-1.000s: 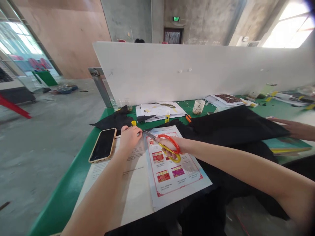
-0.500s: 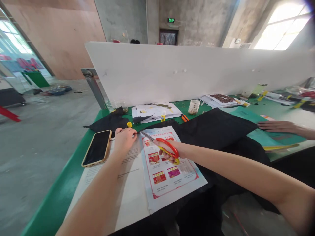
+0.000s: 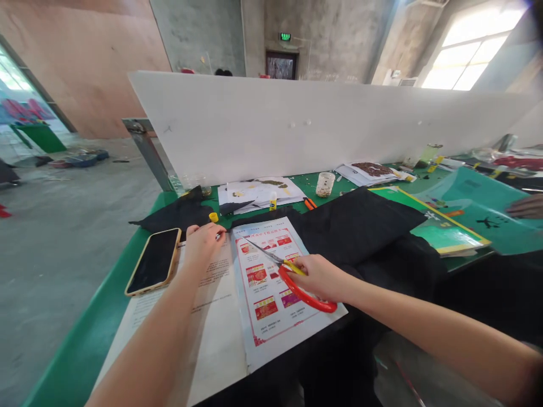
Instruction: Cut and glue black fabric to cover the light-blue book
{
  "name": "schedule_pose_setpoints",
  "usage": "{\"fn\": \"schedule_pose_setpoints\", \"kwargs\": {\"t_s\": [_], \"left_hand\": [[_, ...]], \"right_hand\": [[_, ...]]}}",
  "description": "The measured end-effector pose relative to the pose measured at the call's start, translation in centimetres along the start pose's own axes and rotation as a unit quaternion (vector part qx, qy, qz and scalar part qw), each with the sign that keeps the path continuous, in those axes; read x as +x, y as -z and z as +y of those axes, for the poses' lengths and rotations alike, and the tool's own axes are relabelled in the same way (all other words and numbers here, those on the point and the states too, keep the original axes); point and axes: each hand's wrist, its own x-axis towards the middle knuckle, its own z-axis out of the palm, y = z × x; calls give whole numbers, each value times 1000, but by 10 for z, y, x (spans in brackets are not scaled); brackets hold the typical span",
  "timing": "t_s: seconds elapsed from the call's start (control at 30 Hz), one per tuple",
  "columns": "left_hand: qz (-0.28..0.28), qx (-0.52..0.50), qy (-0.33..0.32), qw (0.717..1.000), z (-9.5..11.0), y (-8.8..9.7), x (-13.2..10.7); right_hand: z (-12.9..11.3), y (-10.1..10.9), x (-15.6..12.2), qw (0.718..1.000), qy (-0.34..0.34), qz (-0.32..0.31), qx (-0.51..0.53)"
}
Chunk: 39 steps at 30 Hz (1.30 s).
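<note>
My right hand (image 3: 318,277) grips a pair of scissors (image 3: 306,295) with red and yellow handles. Their blades point up and left over a printed sheet (image 3: 271,333) with a red border and small red and purple pictures. To the left of the blade tips, my left hand (image 3: 202,244) is closed at the fingertips near the sheet's top left corner. A small dark bit shows at those fingers, too small to name. Beneath that hand lies an open page of text (image 3: 216,345). Beside it rests a phone (image 3: 153,262) in a tan case.
Black sheets (image 3: 360,226) lie right of the print, another (image 3: 173,212) at left. Behind are a glue stick (image 3: 273,201), its yellow cap (image 3: 213,217), an orange-handled tool (image 3: 310,203) and a jar (image 3: 324,185). A white partition (image 3: 254,130) stands behind. A co-worker's hand (image 3: 528,207) holds a green folder (image 3: 487,209).
My right hand has drawn the scissors back, down and right, and their handles have turned. The co-worker's green folder has been lifted rightward, uncovering a green-and-yellow book. The view has shifted slightly right.
</note>
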Motion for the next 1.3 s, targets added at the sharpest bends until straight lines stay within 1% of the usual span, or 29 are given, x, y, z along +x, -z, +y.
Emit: {"fn": "schedule_pose_setpoints", "kwargs": {"t_s": [0.07,0.13,0.23,0.33,0.47,0.63,0.77,0.83,0.9,0.93,1.0,1.03,1.07,1.13,1.2,1.27,1.3], "left_hand": [[1,6,2,1000,2,1,0],[10,13,7,1000,4,3,1],[17,20,0,1000,6,4,2],[21,23,-7,1000,7,4,2],[13,26,-2,1000,6,4,2],[6,26,-3,1000,3,-1,2],[7,23,-2,1000,-1,-5,2],[5,23,-2,1000,-2,-7,2],[0,22,-1,1000,-3,-8,2],[-1,21,-2,1000,-3,-8,3],[-2,21,-3,1000,-3,-8,3],[-2,21,-6,1000,-2,-8,3],[0,22,-9,1000,-2,-8,3],[5,24,-12,1000,-2,-8,3],[7,23,-16,1000,-2,-9,3],[9,22,-14,1000,-2,-9,3],[9,22,-14,1000,-2,-9,3]], "right_hand": [[2,-2,-14,994,31,57,-83],[5,-6,-24,983,29,92,-155],[10,-15,-32,969,1,109,-220],[13,-24,-30,958,-26,118,-261],[12,-32,-24,947,-53,130,-289],[2,-32,-19,945,-56,131,-294],[-7,-29,-26,942,-34,128,-307],[-6,-21,-33,945,-17,151,-291],[5,-6,-41,946,-37,212,-244],[15,4,-45,941,-65,257,-211],[43,25,-53,912,-148,355,-140],[60,34,-56,890,-193,395,-118],[77,43,-59,871,-232,418,-110],[109,53,-61,862,-286,408,-95],[134,56,-59,877,-314,361,-52],[150,53,-51,893,-320,315,25],[155,50,-45,895,-316,306,72]]}}
